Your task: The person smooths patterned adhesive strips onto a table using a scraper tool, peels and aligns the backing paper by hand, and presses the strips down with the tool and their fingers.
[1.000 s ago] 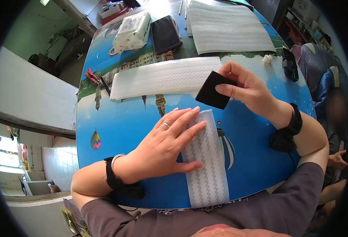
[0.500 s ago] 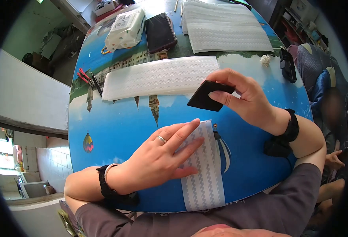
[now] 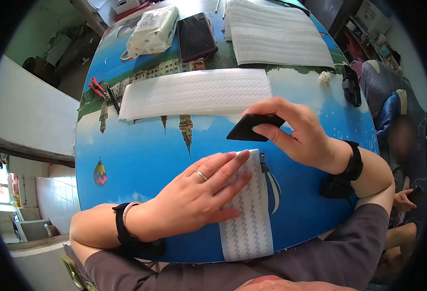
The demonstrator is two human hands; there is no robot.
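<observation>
My left hand (image 3: 199, 194) lies with its fingers stretched over a strip of white patterned sheet (image 3: 247, 228), which runs from the table's near edge toward the middle. A ring is on one finger. Part of the strip is hidden beneath this hand. Just above the strip's far end, my right hand (image 3: 296, 128) pinches a flat black square piece (image 3: 252, 128) between thumb and fingers. The piece is tilted, and I cannot tell its material. Beyond it lies a wider set of white patterned sheets (image 3: 194, 94) across the table.
A larger stack of white sheets (image 3: 281, 39) lies at the back right. A phone (image 3: 196, 39) and a wipes pack (image 3: 153, 31) are at the back left, with red-handled snips (image 3: 97, 87) and a black pen (image 3: 112, 99) nearer. At right is a black object (image 3: 351, 86); another person's hand (image 3: 405, 201) shows beyond.
My right hand has come slightly down toward the strip, tilting the black piece flatter to my view. My left hand stays spread on the strip. The whole view has shifted slightly.
</observation>
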